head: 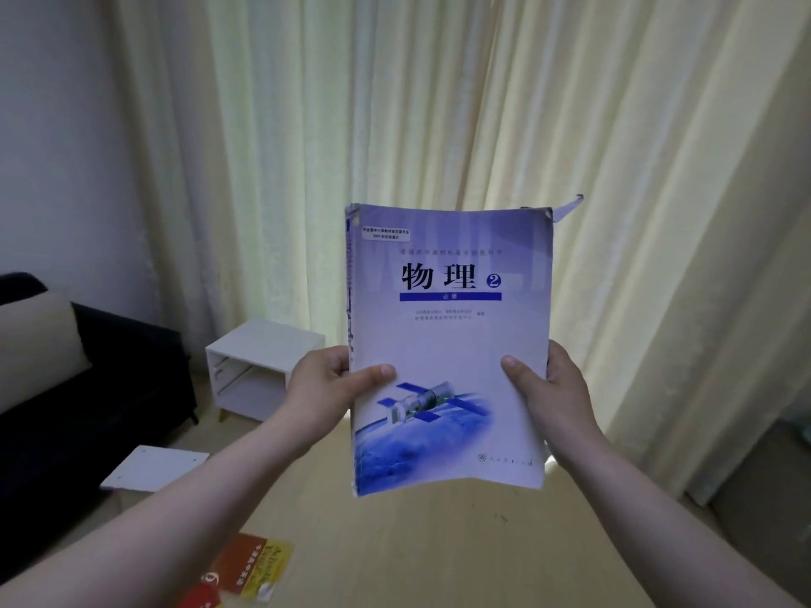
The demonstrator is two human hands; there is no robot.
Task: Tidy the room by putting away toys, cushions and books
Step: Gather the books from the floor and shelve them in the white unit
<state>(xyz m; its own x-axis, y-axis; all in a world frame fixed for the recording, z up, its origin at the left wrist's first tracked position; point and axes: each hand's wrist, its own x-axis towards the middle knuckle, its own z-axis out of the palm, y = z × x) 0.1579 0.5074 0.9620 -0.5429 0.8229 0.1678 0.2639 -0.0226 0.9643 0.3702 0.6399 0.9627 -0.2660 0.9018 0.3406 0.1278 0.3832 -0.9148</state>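
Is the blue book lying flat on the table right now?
No, the left hand and right hand hold the blue book upright in the air above the table.

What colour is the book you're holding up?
The book is light blue and purple-white, with a spacecraft picture and black title; the head view shows it best.

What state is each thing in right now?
Blue paperback physics textbook: closed, held upright, top corner bent.
Left hand: grips textbook's left edge.
Right hand: grips its right edge.
Cream fabric curtains: drawn shut.
Red and yellow books: closed, lying flat.
Beige cushion: resting on dark sofa.
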